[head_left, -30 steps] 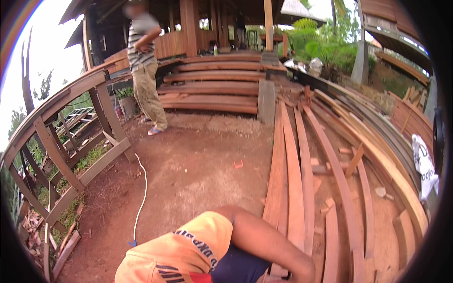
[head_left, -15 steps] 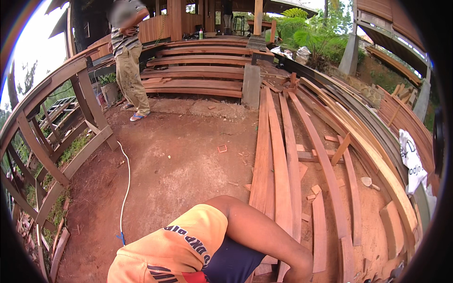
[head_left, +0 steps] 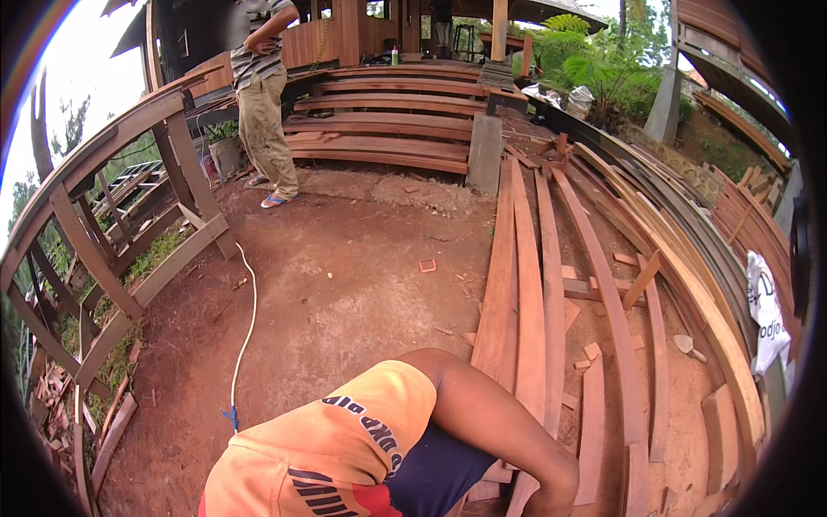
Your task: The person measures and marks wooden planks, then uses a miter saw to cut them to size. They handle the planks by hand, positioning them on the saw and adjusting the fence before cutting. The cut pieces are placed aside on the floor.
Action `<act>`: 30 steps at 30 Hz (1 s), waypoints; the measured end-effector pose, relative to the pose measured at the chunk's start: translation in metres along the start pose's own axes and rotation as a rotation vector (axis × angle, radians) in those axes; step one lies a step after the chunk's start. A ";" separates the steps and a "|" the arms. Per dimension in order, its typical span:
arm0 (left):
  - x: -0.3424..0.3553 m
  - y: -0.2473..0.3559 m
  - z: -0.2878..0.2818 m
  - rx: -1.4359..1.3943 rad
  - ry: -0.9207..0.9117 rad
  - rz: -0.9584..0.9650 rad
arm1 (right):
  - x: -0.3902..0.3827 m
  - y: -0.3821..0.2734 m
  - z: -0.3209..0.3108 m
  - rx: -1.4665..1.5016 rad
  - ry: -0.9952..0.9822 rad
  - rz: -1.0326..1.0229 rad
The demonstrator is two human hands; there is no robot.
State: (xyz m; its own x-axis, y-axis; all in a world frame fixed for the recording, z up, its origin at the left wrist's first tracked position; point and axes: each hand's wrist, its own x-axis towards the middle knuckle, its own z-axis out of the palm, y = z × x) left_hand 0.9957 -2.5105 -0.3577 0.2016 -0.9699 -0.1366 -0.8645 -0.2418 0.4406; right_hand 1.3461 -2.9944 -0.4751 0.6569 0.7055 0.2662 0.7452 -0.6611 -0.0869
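Neither my left hand nor my right hand shows. From the lower edge rises an orange garment [head_left: 284, 457] with dark lettering and red and navy parts. A bare bent limb [head_left: 508, 409], which looks like an arm, comes out of it and reaches down to the right. Its end is cut off by the lower edge, and I cannot tell whether it is mine or another person's. Long reddish-brown planks [head_left: 528, 302] lie side by side right beyond it. A shorter board [head_left: 592, 431] rests to the right of the limb, with small wood offcuts [head_left: 593, 351] at its far end.
Far left, a person [head_left: 265, 112] in a striped shirt stands near wooden steps [head_left: 379, 125]. A slatted wooden railing [head_left: 95, 250] curves along the left. A white hose [head_left: 252, 319] crosses the dirt ground. A trowel-like tool [head_left: 685, 345] and a white sack [head_left: 765, 310] are at right.
My view has turned slightly left, so the scenery sits further right. The limb and orange garment have shifted a little right. The standing person stays near the steps.
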 end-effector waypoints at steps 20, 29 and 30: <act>-0.004 0.016 -0.021 -0.028 -0.115 -0.174 | 0.041 -0.190 0.161 1.494 0.275 1.046; -0.014 0.045 -0.005 -0.155 -0.306 -0.193 | 0.048 -0.168 0.222 1.919 0.605 1.321; -0.013 0.041 0.004 -0.279 -0.323 -0.210 | 0.049 -0.169 0.228 1.930 0.622 1.338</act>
State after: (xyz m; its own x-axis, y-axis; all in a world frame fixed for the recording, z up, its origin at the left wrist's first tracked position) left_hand 0.9555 -2.5081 -0.3416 0.1675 -0.8510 -0.4977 -0.6549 -0.4734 0.5891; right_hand 1.2788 -2.7900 -0.6664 0.8344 -0.0724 -0.5463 -0.3921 0.6186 -0.6809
